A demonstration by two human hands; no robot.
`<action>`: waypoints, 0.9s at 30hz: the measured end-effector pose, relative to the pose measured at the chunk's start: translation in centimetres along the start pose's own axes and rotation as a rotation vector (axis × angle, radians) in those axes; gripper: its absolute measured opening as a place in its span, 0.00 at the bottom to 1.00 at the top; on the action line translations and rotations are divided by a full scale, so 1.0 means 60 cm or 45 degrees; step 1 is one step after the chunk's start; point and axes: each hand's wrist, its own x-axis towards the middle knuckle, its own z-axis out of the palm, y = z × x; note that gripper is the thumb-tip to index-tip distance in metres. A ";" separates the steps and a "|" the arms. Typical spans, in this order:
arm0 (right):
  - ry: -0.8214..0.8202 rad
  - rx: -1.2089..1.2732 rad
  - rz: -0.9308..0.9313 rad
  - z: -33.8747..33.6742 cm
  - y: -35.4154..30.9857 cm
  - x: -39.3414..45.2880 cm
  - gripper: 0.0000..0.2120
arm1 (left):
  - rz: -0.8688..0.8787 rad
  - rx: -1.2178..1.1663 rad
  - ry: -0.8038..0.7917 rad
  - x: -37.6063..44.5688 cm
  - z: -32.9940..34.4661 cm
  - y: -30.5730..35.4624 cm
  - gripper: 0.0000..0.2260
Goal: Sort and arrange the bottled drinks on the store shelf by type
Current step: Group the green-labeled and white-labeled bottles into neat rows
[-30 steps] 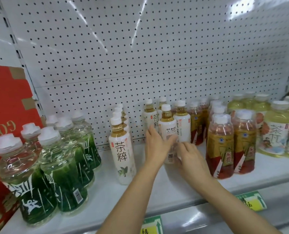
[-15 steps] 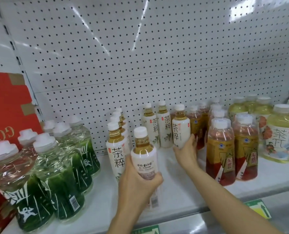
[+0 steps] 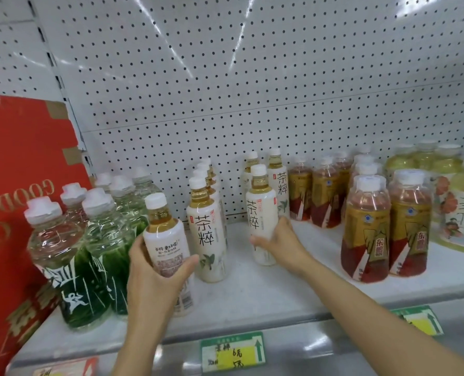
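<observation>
While both hands are loaded, we read the risks off the white-tea row (image 3: 207, 202), the file running back to the pegboard (image 3: 252, 90). Our left hand (image 3: 155, 270) wraps one white tea bottle (image 3: 167, 245) at mid-label, lifted and tilted, just left of the row's front bottle and close to the green bottles (image 3: 100, 253) beyond it. Our right hand (image 3: 282, 244) curls round a second white bottle (image 3: 262, 215), well right of the row, upright and seemingly resting on the shelf (image 3: 266, 289). Two more of its kind stand directly behind it; red bottles (image 3: 366, 229) lie farther right.

Likely faults, as we judge them:
- the tilted bottle clips the row's front bottle or a green one, and the tightly spaced file topples in sequence;
- smooth sleeves let a bottle slip from a one-handed grip;
- the bottle sliding toward the row tips over.
</observation>
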 end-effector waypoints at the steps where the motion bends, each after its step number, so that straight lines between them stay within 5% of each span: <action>1: -0.039 0.045 -0.030 -0.001 -0.008 -0.012 0.34 | 0.117 -0.035 0.144 -0.020 0.003 0.011 0.44; 3: -0.124 0.169 -0.069 -0.004 -0.025 -0.042 0.26 | 0.458 -0.122 0.348 -0.065 0.017 0.040 0.35; 5: -0.214 0.341 -0.069 -0.008 -0.037 -0.069 0.22 | 0.688 -0.095 0.334 -0.089 0.047 0.056 0.26; 11: -0.333 0.578 -0.171 -0.006 -0.042 -0.120 0.21 | 0.333 -0.097 -0.366 -0.059 0.146 0.085 0.37; 16: -0.551 0.736 -0.020 -0.023 -0.025 -0.102 0.29 | 0.216 -0.403 -0.355 -0.064 0.161 0.076 0.36; 23: 0.029 0.160 -0.034 -0.006 -0.024 0.056 0.20 | 0.240 -0.571 -0.230 -0.095 0.132 0.051 0.38; 27: 0.194 -0.143 0.027 0.034 -0.024 0.151 0.33 | 0.260 -0.550 -0.168 -0.089 0.114 0.035 0.39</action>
